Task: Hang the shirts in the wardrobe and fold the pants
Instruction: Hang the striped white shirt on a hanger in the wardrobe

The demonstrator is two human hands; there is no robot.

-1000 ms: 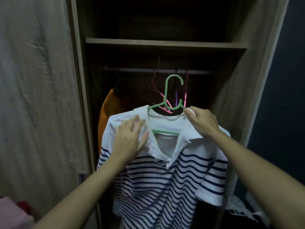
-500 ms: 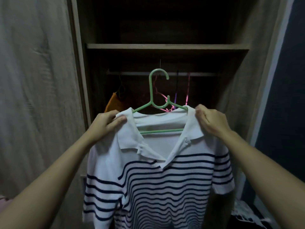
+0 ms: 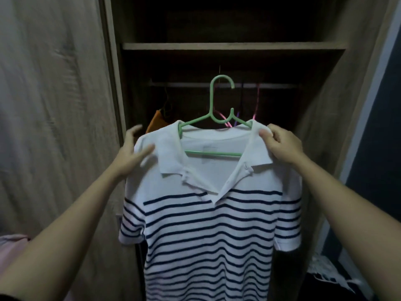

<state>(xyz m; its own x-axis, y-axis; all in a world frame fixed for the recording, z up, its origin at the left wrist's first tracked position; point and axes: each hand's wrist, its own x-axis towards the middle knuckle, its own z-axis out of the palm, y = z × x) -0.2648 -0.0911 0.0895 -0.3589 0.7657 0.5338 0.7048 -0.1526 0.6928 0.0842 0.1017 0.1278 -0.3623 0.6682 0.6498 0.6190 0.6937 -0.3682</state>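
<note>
Hook and rail are what your next move turns on. You hold the striped polo shirt (image 3: 212,224) up in front of the open wardrobe (image 3: 321,127), already dressed on the green hanger (image 3: 211,98). The hanger's hook stands above and between your hands, farther from you than either.

The rail (image 3: 184,84) runs left to right under the shelf (image 3: 217,46), behind the hook and at about its height. The hanger's long axis lies along that same line, broadside to you, with the hook's open tip toward your right. By my reading, it needs roughly a quarter turn before the hook can drop over the rail.

Your right hand (image 3: 282,144) carries the load. Its fingers (image 3: 265,134) are curled and pinch the collar and shoulder at the hanger's right end.

Your left hand (image 3: 130,157) is loose at the other shoulder, fingers (image 3: 133,133) spread, the thumb lying on the white cloth. It is blurred, so I cannot tell how firmly it touches. It looks free to steady the turn or to reach for the neck of the hook.

Aim for the bare stretch of rail between the orange garment (image 3: 156,120) at the left end and the pink hangers (image 3: 257,98) to the right. In this view the hook sits in front of that gap. The likely snag is the hook catching the pink hangers.
</note>
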